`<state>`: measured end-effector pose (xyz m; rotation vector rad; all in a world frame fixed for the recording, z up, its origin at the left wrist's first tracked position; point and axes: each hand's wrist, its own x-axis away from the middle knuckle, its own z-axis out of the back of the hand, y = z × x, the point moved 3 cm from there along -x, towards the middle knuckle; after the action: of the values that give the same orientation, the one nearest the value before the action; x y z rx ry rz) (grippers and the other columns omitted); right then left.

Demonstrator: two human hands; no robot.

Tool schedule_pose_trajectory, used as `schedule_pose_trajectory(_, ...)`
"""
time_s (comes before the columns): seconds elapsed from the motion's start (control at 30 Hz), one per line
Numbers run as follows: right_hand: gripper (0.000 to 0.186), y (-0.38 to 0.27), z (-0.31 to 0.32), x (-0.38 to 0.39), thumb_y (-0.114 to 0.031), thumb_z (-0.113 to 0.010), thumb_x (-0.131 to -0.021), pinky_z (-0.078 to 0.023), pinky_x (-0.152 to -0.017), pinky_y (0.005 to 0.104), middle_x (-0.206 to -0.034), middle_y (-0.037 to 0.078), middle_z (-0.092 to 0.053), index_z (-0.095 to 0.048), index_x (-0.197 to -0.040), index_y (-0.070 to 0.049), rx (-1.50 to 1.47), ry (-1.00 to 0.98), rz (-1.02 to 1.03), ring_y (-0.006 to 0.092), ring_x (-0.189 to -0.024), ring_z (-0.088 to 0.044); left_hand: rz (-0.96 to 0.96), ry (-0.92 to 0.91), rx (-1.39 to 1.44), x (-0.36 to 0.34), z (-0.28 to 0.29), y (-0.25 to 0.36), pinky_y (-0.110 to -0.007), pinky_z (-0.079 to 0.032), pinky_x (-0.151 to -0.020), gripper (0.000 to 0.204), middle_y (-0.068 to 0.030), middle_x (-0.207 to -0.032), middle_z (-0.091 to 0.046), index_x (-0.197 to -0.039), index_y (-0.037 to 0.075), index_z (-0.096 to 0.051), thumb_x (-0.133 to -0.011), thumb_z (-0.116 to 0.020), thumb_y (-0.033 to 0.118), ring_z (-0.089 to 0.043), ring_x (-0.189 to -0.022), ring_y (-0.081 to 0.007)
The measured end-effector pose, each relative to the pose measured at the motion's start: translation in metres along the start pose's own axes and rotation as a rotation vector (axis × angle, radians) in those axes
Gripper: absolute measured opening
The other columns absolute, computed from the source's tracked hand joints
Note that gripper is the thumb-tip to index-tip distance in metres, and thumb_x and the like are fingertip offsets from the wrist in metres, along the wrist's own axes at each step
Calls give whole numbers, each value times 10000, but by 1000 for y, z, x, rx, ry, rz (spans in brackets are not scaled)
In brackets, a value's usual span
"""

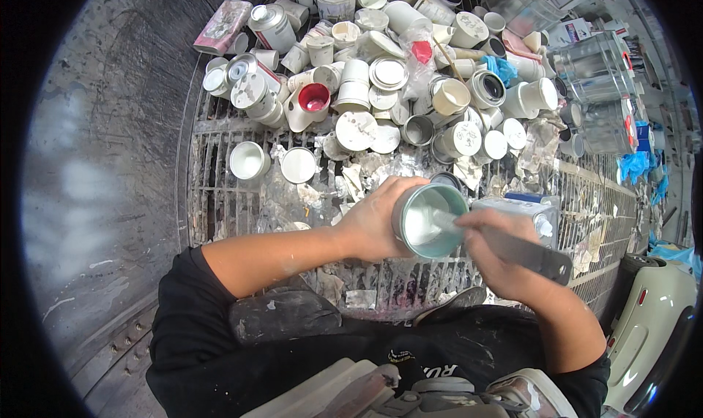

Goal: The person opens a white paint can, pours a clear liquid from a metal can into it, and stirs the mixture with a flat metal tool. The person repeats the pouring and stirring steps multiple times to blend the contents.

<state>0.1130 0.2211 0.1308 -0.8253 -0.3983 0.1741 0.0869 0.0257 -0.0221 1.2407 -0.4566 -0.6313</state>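
Observation:
A teal-rimmed mixing cup (404, 233) is tipped toward me, with white paint (419, 226) on its inside. The fingers of my left hand (375, 220) wrap around its left side. From the right, my right hand (499, 253) grips a flat grey stirring stick (538, 256) with a hole at its outer end. The stick's pale, paint-coated, blurred tip reaches inside the cup. Just beyond the right hand stands a rectangular metal can (521, 207) with a white cap, partly hidden by that hand. Behind the cup, a dark round lid or ring (448, 179) shows only in part.
Used cups, cans and lids pile up at the back, among them a cup with red paint (314, 97). A white cup (249, 161) and a round lid (299, 165) sit at left. Beneath lies a metal grate (377, 286). A cream car-like part (652, 330) stands at right.

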Motion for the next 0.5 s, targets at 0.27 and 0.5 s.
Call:
schedule_pose_trajectory(0.27, 224, 2, 4, 1, -117, -652, -1016, -554, -657, 339, -783, 138, -729, -716, -1203, -9, -29, 67, 3, 204, -683, -718, -34, 15, -20, 0, 0, -2, -454, -452, -1191, 1158, -172, -1483, -497, -1559, 78, -379, -628, -1023, 323, -529, -1400, -355)
schedule_pose_trajectory(0.5, 238, 3, 3, 2, -140, -643, -1034, -545, -638, 334, -777, 79, -732, -698, -1203, 19, -141, 61, -45, 148, -667, -682, -30, 24, -11, -1, -1, -1, -454, -457, -1185, 1143, -174, -1472, -509, -1554, 77, -388, -635, -1020, 329, -531, -1399, -355)
